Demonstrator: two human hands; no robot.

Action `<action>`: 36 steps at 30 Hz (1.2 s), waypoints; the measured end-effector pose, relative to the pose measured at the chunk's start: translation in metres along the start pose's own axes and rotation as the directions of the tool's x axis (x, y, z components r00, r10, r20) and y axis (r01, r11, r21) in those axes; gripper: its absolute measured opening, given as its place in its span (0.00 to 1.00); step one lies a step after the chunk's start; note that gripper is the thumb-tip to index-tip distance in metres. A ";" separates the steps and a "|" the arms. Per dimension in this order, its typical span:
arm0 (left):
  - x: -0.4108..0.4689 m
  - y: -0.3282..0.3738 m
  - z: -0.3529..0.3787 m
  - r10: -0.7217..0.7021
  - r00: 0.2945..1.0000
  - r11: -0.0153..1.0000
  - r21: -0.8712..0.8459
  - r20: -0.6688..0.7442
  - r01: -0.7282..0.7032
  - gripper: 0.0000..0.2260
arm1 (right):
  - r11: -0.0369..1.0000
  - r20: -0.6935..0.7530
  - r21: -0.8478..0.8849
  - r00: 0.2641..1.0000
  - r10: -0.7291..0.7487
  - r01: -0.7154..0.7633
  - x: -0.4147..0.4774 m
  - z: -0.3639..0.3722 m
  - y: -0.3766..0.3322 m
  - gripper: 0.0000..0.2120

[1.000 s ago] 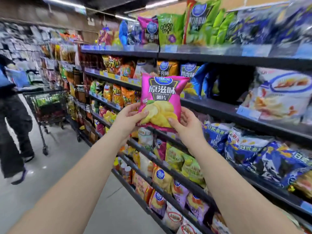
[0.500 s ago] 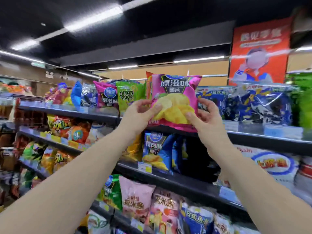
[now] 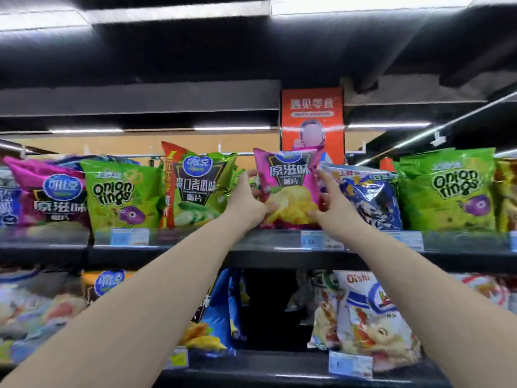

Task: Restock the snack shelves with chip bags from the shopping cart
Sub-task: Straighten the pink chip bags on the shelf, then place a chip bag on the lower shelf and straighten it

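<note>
Two hands meet at the centre of the frame on a pink chip bag (image 3: pixel 291 175), which stands upright at the front of the upper shelf (image 3: pixel 265 243), between a green cucumber bag (image 3: pixel 195 189) to its left and a blue-and-white bag (image 3: pixel 369 200) to its right. The left grip (image 3: pixel 247 204) curls round the bag's left edge, thumb on the printed chips. The right grip (image 3: pixel 333 204) pinches the right edge, fingers pointing up along it and thumb on the front. The bag's bottom reaches the shelf's front lip; whether it rests there I cannot tell. A price tag (image 3: pixel 310 241) sits just below it. Behind, an orange poster (image 3: pixel 312 113) hangs. Onion rings bags stand at middle left (image 3: pixel 120 191) and middle right (image 3: pixel 447 189).
</note>
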State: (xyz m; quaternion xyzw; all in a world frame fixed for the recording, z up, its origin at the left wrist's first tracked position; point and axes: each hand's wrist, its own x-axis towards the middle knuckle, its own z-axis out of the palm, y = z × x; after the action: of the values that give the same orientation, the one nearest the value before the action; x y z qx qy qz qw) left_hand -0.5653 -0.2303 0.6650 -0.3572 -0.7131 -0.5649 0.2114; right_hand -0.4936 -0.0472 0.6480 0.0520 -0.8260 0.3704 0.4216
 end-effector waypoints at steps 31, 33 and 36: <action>-0.040 0.046 0.103 0.511 0.827 0.555 0.644 0.236 -0.527 0.15 | 0.266 0.004 -0.963 0.990 -0.142 0.042 -0.090 -0.078 -0.036 0.14; -0.065 0.064 0.125 0.507 0.815 0.549 0.624 0.280 -0.556 0.15 | 0.213 0.008 -0.977 0.997 -0.082 0.025 -0.119 -0.108 -0.035 0.13; -0.110 0.097 0.159 0.492 0.798 0.572 0.562 0.347 -0.597 0.14 | 0.137 -0.015 -0.990 1.000 -0.005 -0.015 -0.172 -0.159 -0.036 0.15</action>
State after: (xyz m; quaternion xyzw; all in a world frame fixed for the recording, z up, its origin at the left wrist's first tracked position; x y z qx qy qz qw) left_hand -0.4047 -0.0975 0.6080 -0.5055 -0.7306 -0.1607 0.4300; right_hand -0.2645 -0.0081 0.6010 -0.2431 -0.8631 -0.2616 0.3571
